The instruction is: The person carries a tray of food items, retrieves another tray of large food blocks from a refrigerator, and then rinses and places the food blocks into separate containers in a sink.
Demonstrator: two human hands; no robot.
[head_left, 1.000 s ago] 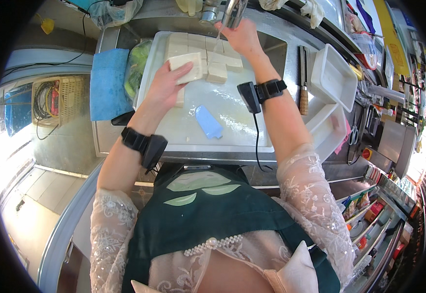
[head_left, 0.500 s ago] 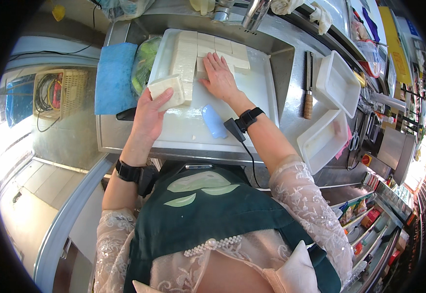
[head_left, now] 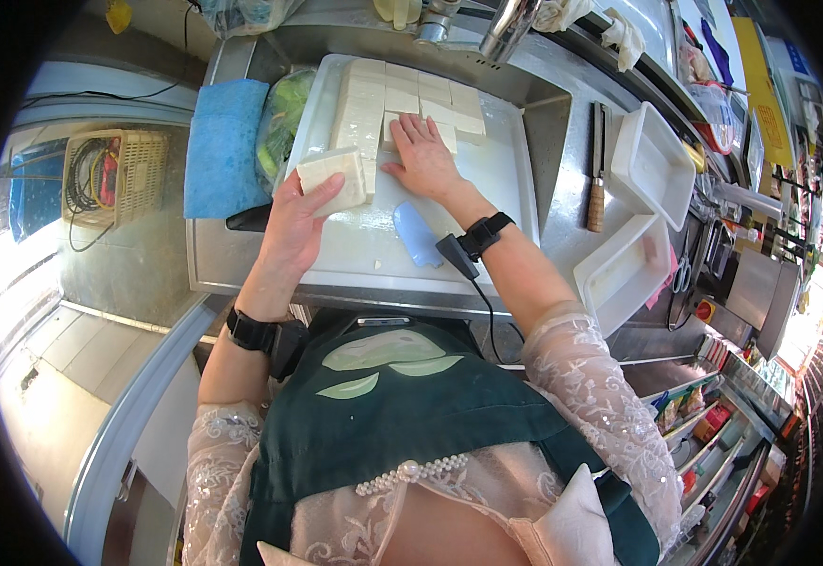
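Note:
My left hand [head_left: 293,219] is closed around a cut block of tofu [head_left: 331,179], thumb on its top, near the left edge of a white tray [head_left: 496,255]. Several more white tofu blocks [head_left: 359,108] stand close together in the far part of the tray. My right hand [head_left: 427,162] lies flat, fingers stretched out, over the near side of a tofu block in that group. A thin light-blue scraper-like piece [head_left: 416,233] lies in the tray between my hands. Both wrists wear black straps.
Left of the tray are a folded blue cloth [head_left: 225,151] and a bag of green vegetables [head_left: 284,118]. A long knife with a wooden handle [head_left: 595,203] lies to the right, beside two white containers [head_left: 656,156]. A metal faucet [head_left: 508,33] stands beyond the tray.
My right hand has drawn slightly toward me, and more of the far tofu blocks shows past its fingertips. The tofu in my left hand has shifted a little to the right.

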